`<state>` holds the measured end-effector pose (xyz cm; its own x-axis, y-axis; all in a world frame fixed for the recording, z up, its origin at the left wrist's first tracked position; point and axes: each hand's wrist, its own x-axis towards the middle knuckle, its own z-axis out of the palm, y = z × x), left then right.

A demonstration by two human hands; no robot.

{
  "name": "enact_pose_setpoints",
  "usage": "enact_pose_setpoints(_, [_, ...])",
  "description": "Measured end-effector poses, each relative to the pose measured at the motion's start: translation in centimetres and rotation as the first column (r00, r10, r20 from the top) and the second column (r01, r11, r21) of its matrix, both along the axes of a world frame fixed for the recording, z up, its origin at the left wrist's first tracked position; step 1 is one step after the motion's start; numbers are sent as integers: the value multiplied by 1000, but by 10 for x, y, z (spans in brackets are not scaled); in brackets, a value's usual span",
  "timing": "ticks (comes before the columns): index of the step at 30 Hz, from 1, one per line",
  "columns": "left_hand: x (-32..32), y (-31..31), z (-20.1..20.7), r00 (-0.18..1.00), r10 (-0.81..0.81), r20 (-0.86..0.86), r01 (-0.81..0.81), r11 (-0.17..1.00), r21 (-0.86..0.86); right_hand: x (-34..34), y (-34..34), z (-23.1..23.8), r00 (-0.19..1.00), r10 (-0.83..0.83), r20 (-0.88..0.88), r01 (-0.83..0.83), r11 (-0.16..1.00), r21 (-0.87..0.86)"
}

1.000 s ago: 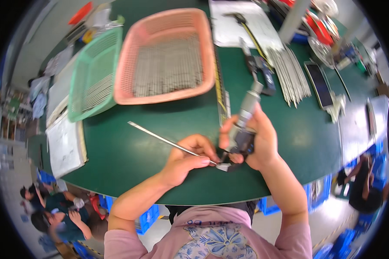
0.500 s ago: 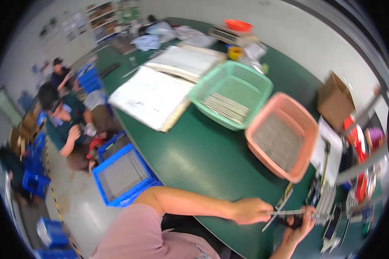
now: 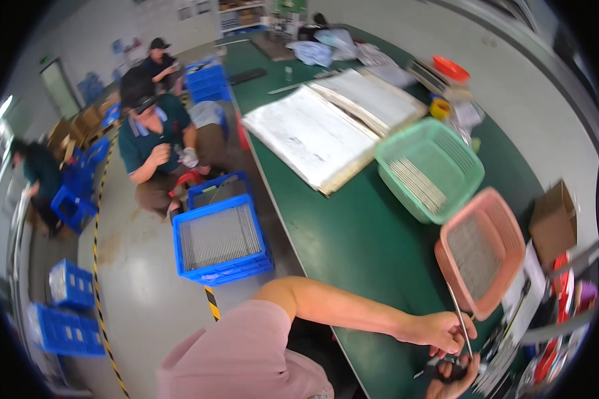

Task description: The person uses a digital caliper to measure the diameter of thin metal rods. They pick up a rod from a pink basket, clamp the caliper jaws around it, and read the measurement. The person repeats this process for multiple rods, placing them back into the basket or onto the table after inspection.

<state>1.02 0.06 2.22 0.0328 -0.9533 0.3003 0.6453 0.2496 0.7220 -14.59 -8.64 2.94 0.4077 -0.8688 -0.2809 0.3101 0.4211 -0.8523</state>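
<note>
A thin metal rod (image 3: 457,309) slants between my two hands, its upper end reaching toward the pink basket. My left hand (image 3: 440,332) is closed around the rod's middle, the arm stretched across the table edge. Just below it, my right hand (image 3: 464,382) has its fingertips closed at the rod's lower end. A small black object (image 3: 444,370) sits against the right hand's fingers; its kind is unclear, and whether it is gripped cannot be told. Many similar thin rods lie in the pink basket (image 3: 444,266) and in the green basket (image 3: 469,149) behind it.
White-topped slabs (image 3: 306,136) lie on the green table (image 3: 353,239). A blue crate (image 3: 209,270) full of rods stands off the left edge, beside a seated co-worker (image 3: 156,136). A cardboard box (image 3: 554,223) and tools are at right.
The view has swung left, so the table and baskets appear farther right. The rod, level between my hands before, now points up toward the pink basket; my left hand is nearer that basket.
</note>
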Motion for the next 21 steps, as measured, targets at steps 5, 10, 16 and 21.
enact_pose_setpoints(5, [2, -4, -21, 971, 110, 214, -159, 961, 226, 21, 13, -10, 965, 257, 52, -247, 958, -149])
enact_pose_setpoints(10, [2, -9, -17, 971, 115, 210, -172, 945, 276, 4, -15, 3, 927, 262, 269, -272, 962, 0])
enact_pose_setpoints(16, [-6, -6, -20, 955, 28, 296, -141, 919, 367, -6, -28, 4, 870, 302, 390, -377, 917, 131])
enact_pose_setpoints(21, [-4, -3, -23, 952, -22, 306, -76, 949, 307, -4, -22, 1, 897, 289, 335, -351, 926, 141])
